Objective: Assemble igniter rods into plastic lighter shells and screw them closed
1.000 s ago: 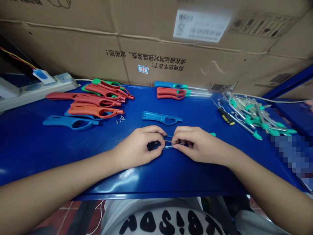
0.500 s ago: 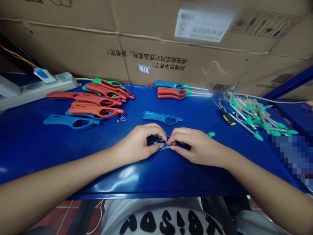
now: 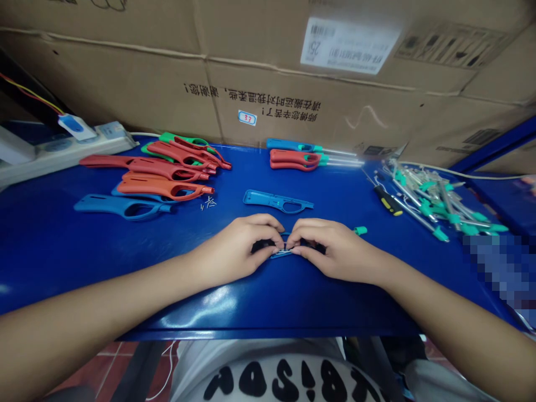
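Note:
Just in front of me lies a blue lighter casing half [image 3: 281, 255], mostly covered by my hands, with thin wire-like parts in its middle. My left hand [image 3: 240, 245] is closed on its left part, thumb and fingertips pinched together. My right hand [image 3: 335, 248] pinches the casing from the right, its fingertips almost touching the left ones. What exactly lies under the fingertips is hidden. A green tip [image 3: 360, 230] sticks out beyond my right hand. Farther back, a second blue casing half [image 3: 278, 200] rests on the table with its inside facing up.
Red, orange, green and blue casings [image 3: 167, 187] are piled on the left beside small screws [image 3: 208, 202]. Lighters with metal tubes [image 3: 295, 159] lie at the back. On the right are a screwdriver [image 3: 388, 201] and a heap of green-tipped tubes [image 3: 439, 195]. A power strip [image 3: 67, 151] stands far left.
My left fingertips have shifted slightly right, closer to the right ones. The dark and white wire parts that showed between the hands are now more covered.

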`<state>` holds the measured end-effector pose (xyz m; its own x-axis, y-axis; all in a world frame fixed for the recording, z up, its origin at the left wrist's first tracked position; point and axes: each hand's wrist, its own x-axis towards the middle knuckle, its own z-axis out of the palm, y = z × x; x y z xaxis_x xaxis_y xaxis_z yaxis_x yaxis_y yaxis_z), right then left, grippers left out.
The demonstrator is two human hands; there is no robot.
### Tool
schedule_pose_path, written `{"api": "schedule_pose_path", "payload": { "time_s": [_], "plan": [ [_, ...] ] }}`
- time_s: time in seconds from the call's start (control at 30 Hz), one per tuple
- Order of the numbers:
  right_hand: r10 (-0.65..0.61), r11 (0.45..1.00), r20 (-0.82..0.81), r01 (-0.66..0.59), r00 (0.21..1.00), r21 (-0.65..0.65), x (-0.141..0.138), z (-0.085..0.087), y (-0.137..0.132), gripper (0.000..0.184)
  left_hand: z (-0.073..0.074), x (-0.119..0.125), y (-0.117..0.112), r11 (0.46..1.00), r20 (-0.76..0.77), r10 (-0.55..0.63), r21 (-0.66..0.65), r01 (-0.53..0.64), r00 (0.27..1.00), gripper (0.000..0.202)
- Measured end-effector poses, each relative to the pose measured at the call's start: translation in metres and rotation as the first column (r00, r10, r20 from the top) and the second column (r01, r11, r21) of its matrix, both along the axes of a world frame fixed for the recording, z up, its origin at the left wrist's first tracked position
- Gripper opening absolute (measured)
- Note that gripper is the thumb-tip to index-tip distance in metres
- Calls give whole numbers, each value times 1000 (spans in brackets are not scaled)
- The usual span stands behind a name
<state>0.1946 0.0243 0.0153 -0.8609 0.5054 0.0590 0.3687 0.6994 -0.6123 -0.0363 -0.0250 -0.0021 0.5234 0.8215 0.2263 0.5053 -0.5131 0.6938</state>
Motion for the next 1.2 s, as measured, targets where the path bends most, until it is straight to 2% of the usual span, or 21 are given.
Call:
{"api": "schedule_pose_path", "payload": {
  "time_s": [0.37, 0.57, 0.9, 1.2],
  "plan": [
    [-4, 997, -4, 4, 1000, -73, 0, -1, 2, 15, 5, 0, -1, 1000, -53, -20, -12, 19, 998, 18],
    [-3, 998, 25, 5, 1000, -70, 0, 2, 1, 15, 4, -2, 0, 999, -85, -54, 4, 54, 995, 17],
    [-56, 996, 47, 59, 997, -62, 1, 1, 2, 9, 5, -13, 8, 978, -106, -196, 54, 202, 975, 19],
    [8, 1000, 4, -8, 1000, -1, 4, 4, 2, 9, 18, -20, 7, 926, -286, -298, 146, 349, 911, 25]
  ]
}}
